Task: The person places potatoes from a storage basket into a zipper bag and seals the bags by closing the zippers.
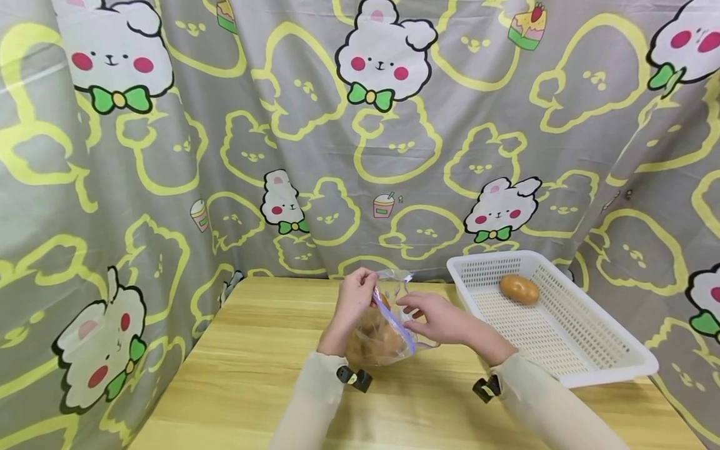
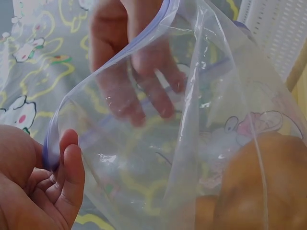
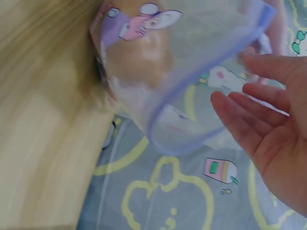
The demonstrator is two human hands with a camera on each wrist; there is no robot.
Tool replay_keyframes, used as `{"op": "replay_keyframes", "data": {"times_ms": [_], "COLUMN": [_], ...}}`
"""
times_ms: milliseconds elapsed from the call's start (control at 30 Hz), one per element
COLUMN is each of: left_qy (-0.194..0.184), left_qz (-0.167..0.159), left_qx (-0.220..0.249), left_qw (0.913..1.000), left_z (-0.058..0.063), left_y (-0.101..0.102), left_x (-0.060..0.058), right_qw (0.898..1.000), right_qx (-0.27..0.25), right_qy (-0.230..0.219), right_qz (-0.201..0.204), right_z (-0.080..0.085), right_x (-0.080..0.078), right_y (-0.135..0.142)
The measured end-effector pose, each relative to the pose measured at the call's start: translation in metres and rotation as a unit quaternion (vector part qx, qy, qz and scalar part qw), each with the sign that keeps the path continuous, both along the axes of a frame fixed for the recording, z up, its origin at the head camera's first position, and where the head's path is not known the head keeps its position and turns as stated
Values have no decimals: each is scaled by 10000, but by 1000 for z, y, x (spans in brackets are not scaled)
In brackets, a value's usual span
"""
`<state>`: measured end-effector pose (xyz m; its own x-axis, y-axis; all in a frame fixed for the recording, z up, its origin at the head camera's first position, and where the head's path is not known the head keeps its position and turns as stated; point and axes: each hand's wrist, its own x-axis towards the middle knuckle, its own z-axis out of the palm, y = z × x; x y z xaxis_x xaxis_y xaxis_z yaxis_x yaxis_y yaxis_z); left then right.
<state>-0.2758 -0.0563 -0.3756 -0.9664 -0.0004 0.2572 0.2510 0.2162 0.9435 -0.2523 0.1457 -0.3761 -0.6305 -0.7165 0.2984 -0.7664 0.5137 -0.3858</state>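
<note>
A clear zip bag [image 1: 398, 356] with a purple zip strip stands on the table, its mouth held apart. Brown bread rolls [image 2: 268, 177] lie inside it; how many is hidden by the folds. My left hand [image 1: 355, 297] pinches the bag's zip edge between thumb and fingers, as the left wrist view shows. At the bag's mouth is my right hand [image 1: 439, 317], holding nothing, its fingers loosely bent and spread. In the left wrist view the right hand's fingertips show through the plastic. Whether they touch the bag, I cannot tell.
On the right stands a white plastic basket [image 1: 554, 337] with slotted walls. One brown bread roll [image 1: 519, 289] lies near its far end. The wooden table [image 1: 242, 362] meets a grey cartoon-print curtain [image 1: 225, 81] behind and at both sides.
</note>
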Motion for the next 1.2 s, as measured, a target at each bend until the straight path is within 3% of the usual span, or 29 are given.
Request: {"op": "replay_keyframes", "data": {"times_ms": [167, 333, 500, 833, 1200], "left_qy": [-44, 11, 40, 4, 77], "left_qz": [-1, 73, 108, 126, 96], "left_qx": [-49, -80, -188, -321, -280], "left_qw": [10000, 9999, 9998, 9994, 9995], "left_z": [-2, -2, -4, -12, -17], "left_y": [-2, -3, -3, -4, -7], "left_x": [-1, -1, -1, 0, 4], "right_qw": [9990, 9967, 9945, 9858, 9780], "right_qx": [-119, -135, -289, -447, -132], "right_qy": [402, 754, 827, 542, 145], "right_qz": [131, -275, -583, -1526, -2074], "right_z": [13, 24, 27, 6, -20], "right_x": [1, -6, -22, -60, -85], "right_y": [16, 43, 76, 148, 203]}}
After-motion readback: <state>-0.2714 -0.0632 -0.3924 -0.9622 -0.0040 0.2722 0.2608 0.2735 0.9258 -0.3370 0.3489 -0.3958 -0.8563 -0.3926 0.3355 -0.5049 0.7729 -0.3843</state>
